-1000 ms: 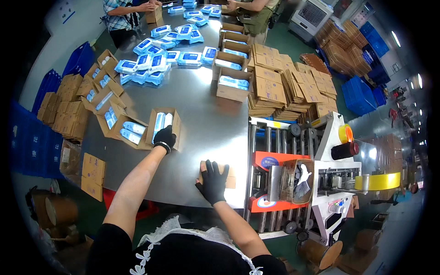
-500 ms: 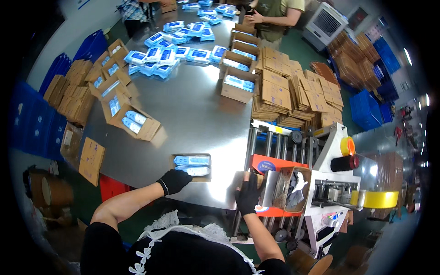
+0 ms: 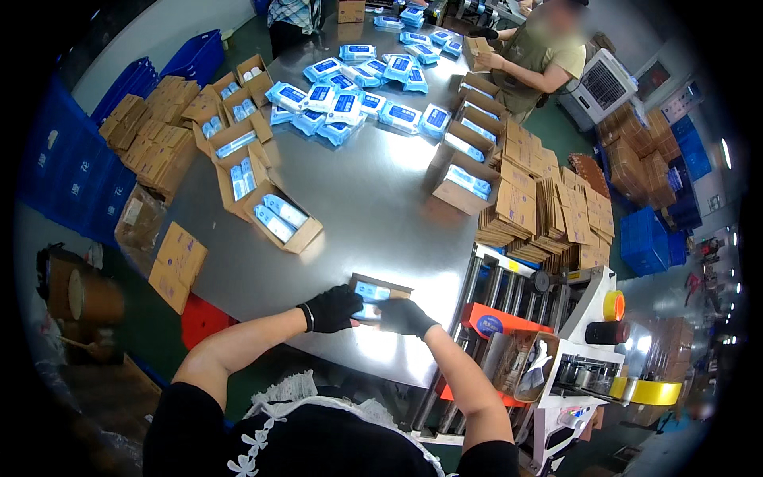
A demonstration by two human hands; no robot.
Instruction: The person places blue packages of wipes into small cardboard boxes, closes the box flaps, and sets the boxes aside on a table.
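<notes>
Both hands wear black knit gloves and meet over a small open brown cardboard box (image 3: pixel 380 291) lying on the shiny, brushed-metal table (image 3: pixel 373 191) near its 6 o'clock edge. The left hand (image 3: pixel 331 308) grips the box's left end, and the right hand (image 3: pixel 401 316) closes over its right front corner. Inside the box show glossy blue-and-white soft packs (image 3: pixel 369 292), flat and rectangular. At 10 o'clock from the hands sits another open cardboard box with two blue packs (image 3: pixel 282 217), first of a row of similar boxes running toward 11 o'clock. A loose heap of blue plastic packs (image 3: pixel 350 99) lies at 12 o'clock. Stacks of flattened corrugated cardboard blanks (image 3: pixel 548 211) stand at 2 o'clock. At 3 o'clock a roller conveyor of steel tubes (image 3: pixel 509 290) adjoins the table, with a roll of yellow tape (image 3: pixel 657 391) beyond.
</notes>
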